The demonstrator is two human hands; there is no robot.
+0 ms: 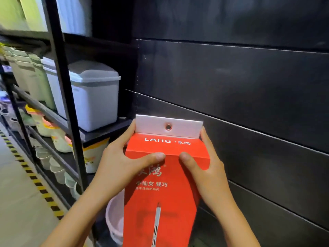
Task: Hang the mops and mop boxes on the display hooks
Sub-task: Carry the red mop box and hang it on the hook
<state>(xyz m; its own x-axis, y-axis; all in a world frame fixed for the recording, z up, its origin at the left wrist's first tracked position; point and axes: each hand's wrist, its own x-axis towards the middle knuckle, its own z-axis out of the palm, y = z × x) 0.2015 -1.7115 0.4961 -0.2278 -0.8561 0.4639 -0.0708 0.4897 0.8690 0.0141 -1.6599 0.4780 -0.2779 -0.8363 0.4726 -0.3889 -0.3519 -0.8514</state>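
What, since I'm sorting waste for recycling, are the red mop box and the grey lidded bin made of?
The red mop box: printed cardboard, smooth with slight sheen, judging by crisp fold creases; its white hang tab carries a shiny, probably metal eyelet. The grey lidded bin: moulded plastic, matte, with rounded corners.

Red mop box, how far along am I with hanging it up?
Done: nothing hangs on the visible dark wall panels yet. In hand: the left hand and right hand hold the red mop box near its top, white hang tab and its eyelet upward. Left: threading the eyelet onto a hook; no hook shows in this view.
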